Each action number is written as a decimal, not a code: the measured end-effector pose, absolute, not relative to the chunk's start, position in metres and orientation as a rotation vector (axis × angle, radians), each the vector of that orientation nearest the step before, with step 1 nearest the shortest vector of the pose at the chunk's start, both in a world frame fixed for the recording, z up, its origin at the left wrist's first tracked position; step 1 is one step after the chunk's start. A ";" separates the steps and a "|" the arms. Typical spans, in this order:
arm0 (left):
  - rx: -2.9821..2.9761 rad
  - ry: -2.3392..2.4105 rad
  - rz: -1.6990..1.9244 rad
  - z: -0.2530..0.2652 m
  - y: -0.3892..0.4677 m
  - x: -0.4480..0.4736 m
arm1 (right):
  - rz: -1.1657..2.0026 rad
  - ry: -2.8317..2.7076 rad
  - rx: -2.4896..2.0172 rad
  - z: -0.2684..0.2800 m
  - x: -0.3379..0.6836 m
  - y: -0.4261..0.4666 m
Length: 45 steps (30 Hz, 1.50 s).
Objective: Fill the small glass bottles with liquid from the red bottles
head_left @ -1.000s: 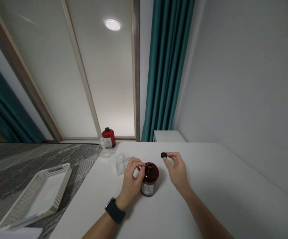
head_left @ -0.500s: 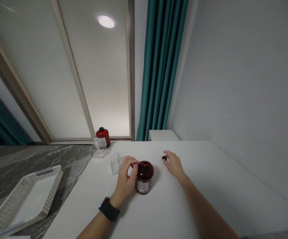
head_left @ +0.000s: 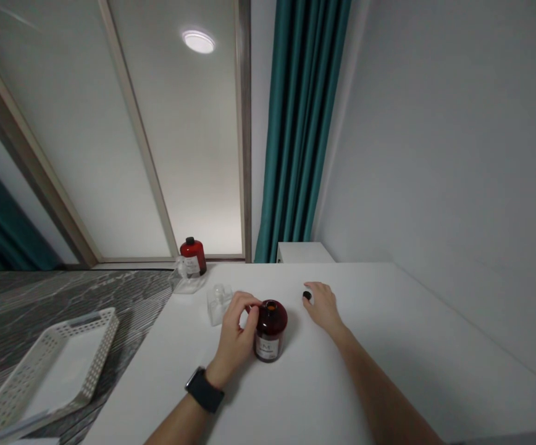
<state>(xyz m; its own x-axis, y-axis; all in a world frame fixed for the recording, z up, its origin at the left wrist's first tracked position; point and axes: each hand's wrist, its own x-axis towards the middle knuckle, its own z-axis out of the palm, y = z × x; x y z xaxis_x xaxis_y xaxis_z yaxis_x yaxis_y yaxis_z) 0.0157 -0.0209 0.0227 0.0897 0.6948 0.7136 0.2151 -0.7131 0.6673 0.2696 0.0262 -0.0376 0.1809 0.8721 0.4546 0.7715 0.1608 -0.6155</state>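
My left hand (head_left: pixel 236 332), with a dark watch on the wrist, grips the left shoulder of a dark red-brown glass bottle (head_left: pixel 272 321). The bottle stands upright on the white table, its white label facing me and its mouth uncovered. To the right, my right hand (head_left: pixel 322 304) rests low over the table. A small black cap (head_left: pixel 307 296) lies by its thumb, and a gap shows between the cap and the curved index finger. Just behind my left hand is a clear glass piece (head_left: pixel 218 303) with a rounded knob, partly covered by the fingers.
At the table's far left corner stands a second red bottle (head_left: pixel 194 254) with a black cap, beside another clear glass piece (head_left: pixel 184 281). A white perforated basket (head_left: pixel 99 352) sits lower left, off the white table (head_left: pixel 323 395). A wall (head_left: pixel 457 185) borders the right side.
The view has shifted very slightly. My right hand's fingers sit a little differently around the black cap. The left hand and the bottle stay in place.
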 end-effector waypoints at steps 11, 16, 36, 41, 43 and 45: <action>1.950 0.928 1.717 0.024 -0.021 0.013 | 0.855 -1.606 -0.845 0.004 0.203 -0.023; 1.932 0.924 1.754 0.022 -0.019 0.011 | 1.096 -1.651 -0.760 0.002 0.190 -0.034; 1.922 0.906 1.774 0.020 -0.019 0.010 | 0.963 -1.413 -0.990 -0.003 0.190 0.064; 1.930 0.918 1.762 0.019 -0.018 0.010 | 0.960 -1.345 -1.013 -0.006 0.190 0.099; 1.935 0.914 1.764 0.019 -0.017 0.010 | 0.965 -1.328 -1.015 -0.009 0.190 0.108; 1.942 0.906 1.768 0.019 -0.017 0.010 | 0.971 -1.316 -1.014 -0.012 0.190 0.113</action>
